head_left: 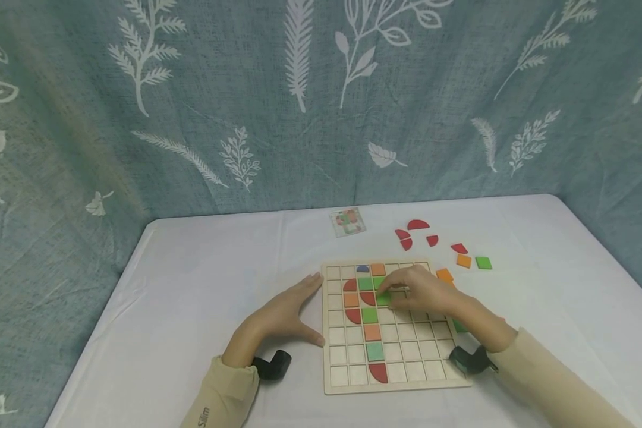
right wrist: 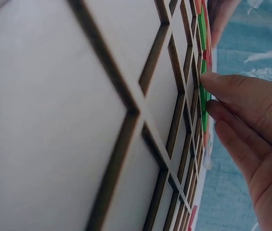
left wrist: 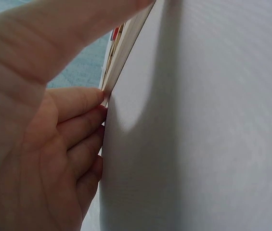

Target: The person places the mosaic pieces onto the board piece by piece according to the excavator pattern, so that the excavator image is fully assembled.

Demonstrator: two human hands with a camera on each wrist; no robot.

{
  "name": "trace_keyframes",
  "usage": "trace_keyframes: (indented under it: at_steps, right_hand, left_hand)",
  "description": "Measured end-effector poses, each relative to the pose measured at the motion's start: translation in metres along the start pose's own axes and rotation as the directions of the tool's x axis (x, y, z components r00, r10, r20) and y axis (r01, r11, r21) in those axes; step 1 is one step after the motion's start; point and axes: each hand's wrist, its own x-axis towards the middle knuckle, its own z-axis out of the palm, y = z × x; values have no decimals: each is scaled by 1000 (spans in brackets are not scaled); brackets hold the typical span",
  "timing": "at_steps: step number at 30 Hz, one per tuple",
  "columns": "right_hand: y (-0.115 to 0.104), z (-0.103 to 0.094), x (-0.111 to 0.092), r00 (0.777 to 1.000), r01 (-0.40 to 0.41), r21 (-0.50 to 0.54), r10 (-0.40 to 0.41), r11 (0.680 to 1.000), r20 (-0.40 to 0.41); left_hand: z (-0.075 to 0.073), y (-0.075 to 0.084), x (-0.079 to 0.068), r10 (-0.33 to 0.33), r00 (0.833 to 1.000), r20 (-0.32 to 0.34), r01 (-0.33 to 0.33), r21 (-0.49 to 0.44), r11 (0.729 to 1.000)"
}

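Note:
A wooden grid board (head_left: 418, 352) lies flat on the table. Coloured tiles fill several cells on its left and middle columns, among them orange squares, green squares and red quarter circles. My left hand (head_left: 285, 313) spreads thumb and straight fingers against the board's left edge, also seen in the left wrist view. Over the upper middle cells, my right hand (head_left: 424, 291) has curled fingertips and thumb on a green square tile (head_left: 383, 299). In the right wrist view that tile (right wrist: 204, 101) appears edge-on between thumb and finger, at the board's surface.
Loose red curved pieces (head_left: 418, 224), an orange square (head_left: 463, 261) and a green square (head_left: 484, 263) lie beyond the board's right side. A small patterned card (head_left: 348, 222) sits at the back. Patterned blue-green cloth (head_left: 321, 107) hangs behind the white table.

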Motion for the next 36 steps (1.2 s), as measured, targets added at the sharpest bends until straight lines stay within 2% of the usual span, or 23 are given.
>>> trace_keyframes:
  at_steps: [4,7,11,14,18,24,31,36]
  right_hand:
    - [0,-1,-1,999,4,39,-2,999,-38]
    - [2,-3,-4,997,9,147,3,989,-76]
    - [2,-11,-10,997,-19,314,42,949,-65]
    - [2,-18,-15,997,-58,377,76,924,-33]
    - [2,-24,-25,995,-75,401,96,913,-33]
    - [10,-27,-50,985,-99,383,145,918,-91]
    - [20,-30,-84,960,-139,374,218,917,-178]
    - [23,-31,-105,941,-194,356,277,914,-196]
  left_hand:
    - [0,0,0,1,1000,0,-1,4,1000]
    - [0,-1,0,-1,1000,1,1,6,1000]
    - [1,-1,0,-1,1000,-1,1,1,1000]
    - [1,-1,0,-7,1000,-3,7,-2,1000]
    - [0,0,0,-14,1000,-2,14,1,1000]
    - [0,1,0,-17,1000,1,17,0,1000]
    - [0,0,1,-18,1000,-7,18,21,1000]
    - [2,-1,1,-8,1000,-6,8,8,1000]
